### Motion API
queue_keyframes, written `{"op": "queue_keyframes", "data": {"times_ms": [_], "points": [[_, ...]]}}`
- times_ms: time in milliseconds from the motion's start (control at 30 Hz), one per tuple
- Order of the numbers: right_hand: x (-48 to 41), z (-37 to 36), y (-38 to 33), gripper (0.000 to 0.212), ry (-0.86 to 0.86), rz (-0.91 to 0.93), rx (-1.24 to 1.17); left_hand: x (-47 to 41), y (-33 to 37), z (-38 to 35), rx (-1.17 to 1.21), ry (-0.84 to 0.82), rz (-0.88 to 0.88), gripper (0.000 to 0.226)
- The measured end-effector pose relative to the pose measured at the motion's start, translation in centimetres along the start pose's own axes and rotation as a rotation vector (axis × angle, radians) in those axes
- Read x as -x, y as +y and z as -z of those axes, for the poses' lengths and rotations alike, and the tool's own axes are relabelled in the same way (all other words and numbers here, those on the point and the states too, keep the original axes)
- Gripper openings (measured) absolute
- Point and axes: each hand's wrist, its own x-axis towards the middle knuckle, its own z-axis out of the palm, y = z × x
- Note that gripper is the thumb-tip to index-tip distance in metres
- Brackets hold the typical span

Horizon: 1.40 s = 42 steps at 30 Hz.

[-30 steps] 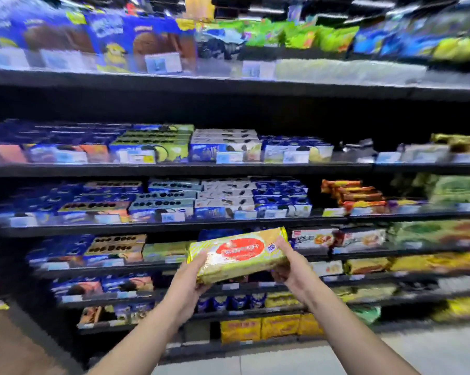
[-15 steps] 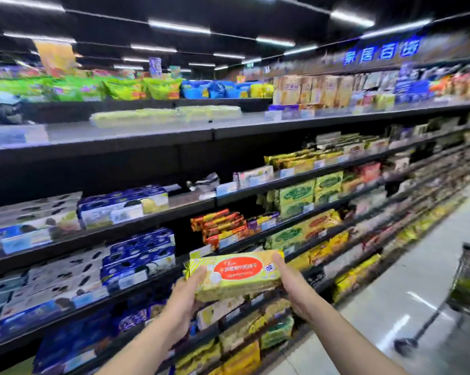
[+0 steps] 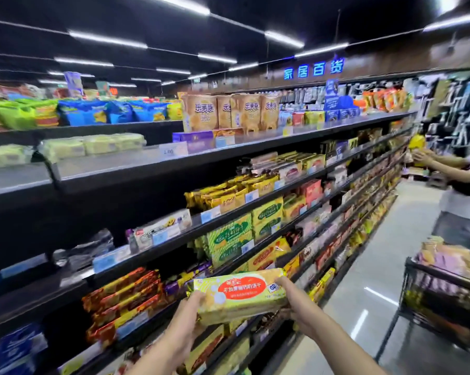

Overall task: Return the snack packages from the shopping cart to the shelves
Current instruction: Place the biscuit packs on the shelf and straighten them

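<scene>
I am holding the packet out in front of me, level and broadside, in the air just before the lower shelves; I cannot tell whether it is touching them. My left hand is gripping its left end, thumb on top and fingers curled beneath. My right hand is gripping the right end, thumb lying over the top corner. The packet is showing me a yellow-green face with a red oval label.

Behind it the shelves are running away to the right, packed with goods. Orange-brown packs are lying to the left of the packet, green packs are sitting stacked above it, and gold packs are lying a row higher.

The cart is standing well apart on my right, on the pale floor, with packets piled inside. Beyond it another person is reaching toward the shelves, hands up by a yellow bag. A blue sign is glowing above the far end of the aisle.
</scene>
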Motion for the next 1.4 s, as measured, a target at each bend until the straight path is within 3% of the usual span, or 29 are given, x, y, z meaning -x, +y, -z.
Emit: {"op": "queue_keyframes", "data": {"times_ms": [167,400,667,733,800,967,1133,1267,1400], "points": [[-5.4,3.5,-2.7,0.047,0.096,0.009,-0.001,-7.8,2.4,-5.3,-0.09,-0.121,0.017,0.022],[-9.6,9.2,-6.8,0.028,0.268,0.029,-0.079,-17.4,5.5,-13.2,-0.212,-0.385,0.035,0.029],[-15.7,18.4,-9.3,0.022,0.394,0.059,-0.133,-23.8,6.8,-25.0,-0.332,-0.487,0.024,0.033],[-18.0,21.1,-9.9,0.023,0.398,0.063,-0.135,-24.7,7.6,-27.8,-0.355,-0.466,0.0,0.038],[-20.6,23.9,-10.9,0.024,0.389,0.087,-0.133,-27.4,7.4,-30.8,-0.402,-0.449,-0.006,0.059],[-27.6,32.4,-16.1,0.017,0.323,0.176,-0.135,-30.5,10.4,-40.6,-0.449,-0.401,-0.062,0.071],[-34.9,41.0,-22.6,0.012,0.161,0.288,-0.109,-34.3,16.1,-50.2,-0.476,-0.267,-0.251,0.048],[-39.5,45.3,-28.0,0.009,0.023,0.462,0.034,-35.8,20.8,-54.0,-0.545,-0.276,-0.482,0.004],[-43.0,46.8,-32.5,0.025,-0.057,0.66,0.196,-38.5,23.8,-54.8,-0.742,-0.083,-0.691,0.026]]}}
